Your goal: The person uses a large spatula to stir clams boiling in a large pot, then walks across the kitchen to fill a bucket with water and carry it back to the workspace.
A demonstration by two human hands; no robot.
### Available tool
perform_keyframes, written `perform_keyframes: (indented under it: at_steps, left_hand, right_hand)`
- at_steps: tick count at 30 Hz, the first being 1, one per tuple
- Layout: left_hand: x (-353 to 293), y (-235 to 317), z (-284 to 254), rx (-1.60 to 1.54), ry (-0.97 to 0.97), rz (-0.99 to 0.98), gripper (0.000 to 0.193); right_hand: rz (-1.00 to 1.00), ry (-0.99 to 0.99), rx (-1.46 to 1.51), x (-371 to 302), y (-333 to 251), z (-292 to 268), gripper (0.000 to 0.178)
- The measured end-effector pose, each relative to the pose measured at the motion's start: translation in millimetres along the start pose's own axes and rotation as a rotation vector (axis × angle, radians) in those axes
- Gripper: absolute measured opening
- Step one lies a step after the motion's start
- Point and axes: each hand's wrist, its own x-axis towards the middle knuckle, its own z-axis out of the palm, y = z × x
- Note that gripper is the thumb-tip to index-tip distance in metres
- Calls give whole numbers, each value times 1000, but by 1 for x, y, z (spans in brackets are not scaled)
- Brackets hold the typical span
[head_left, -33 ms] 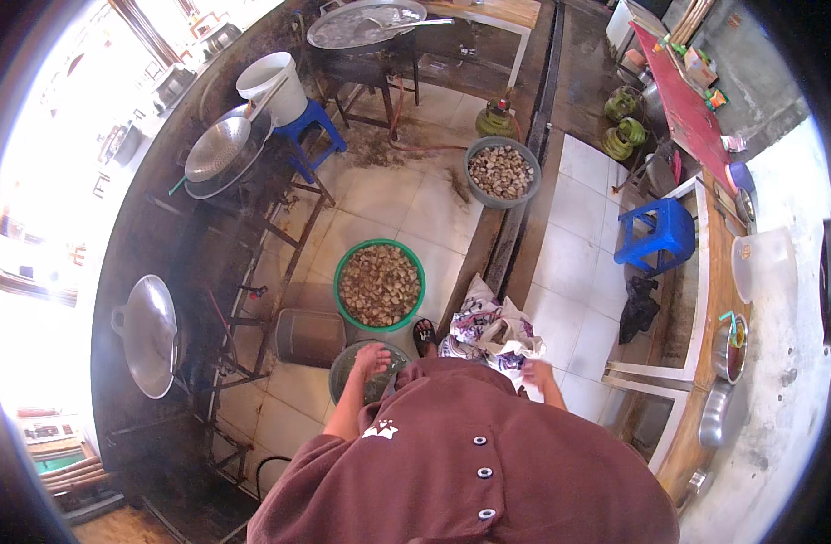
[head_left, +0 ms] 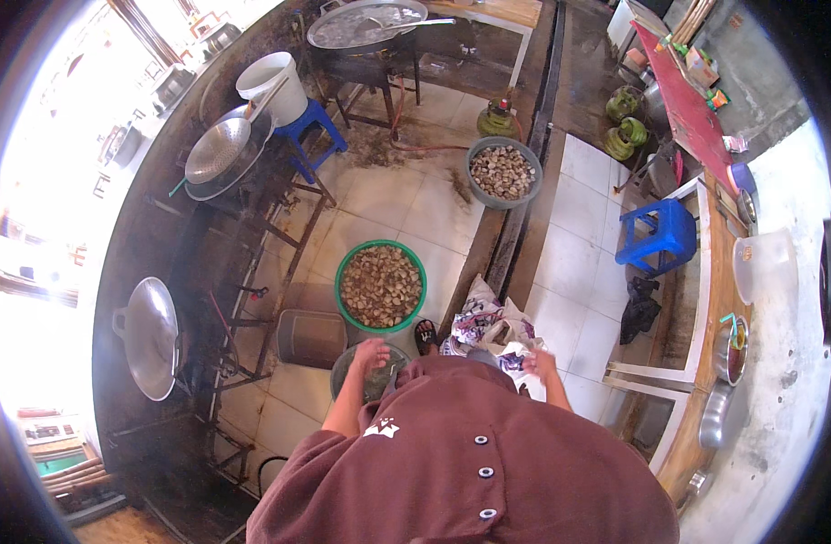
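Over a dark basin of water (head_left: 337,383), partly hidden by my arm and shirt, my left hand (head_left: 369,355) hovers with its fingers loosely bent and apart, holding nothing visible. My right hand (head_left: 539,362) is beside a white and purple patterned sack (head_left: 474,319); its fingers look apart, and whether they touch the cloth is unclear. A grey, rounded edge (head_left: 482,354) shows between my shirt and the sack, its kind hidden. Ahead stands a green-rimmed basin (head_left: 424,283) full of brownish, shell-like pieces (head_left: 379,286).
A brown rectangular tub (head_left: 311,338) sits left of the water basin. Farther off, a grey basin (head_left: 473,187) holds similar pieces beside a floor channel (head_left: 509,256). Burner stands and a wok (head_left: 151,340) line the left; a blue stool (head_left: 660,234) stands right.
My right hand has shifted slightly upward beside the sack. More of a grey edge shows between the shirt and the sack. My left hand has barely moved.
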Motion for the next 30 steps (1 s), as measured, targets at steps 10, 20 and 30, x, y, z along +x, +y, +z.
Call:
perform_keyframes:
  at_steps: [10, 20, 30]
  left_hand:
    - [25, 161, 16, 121, 67, 51, 29]
    - [132, 230, 67, 661, -24, 106, 32]
    - [191, 471, 135, -19, 252, 172, 40]
  right_hand:
    - [82, -14, 113, 63, -74, 16, 31]
    - [-52, -110, -407, 222, -160, 28, 22]
    - [-149, -104, 135, 310, -581, 44, 28]
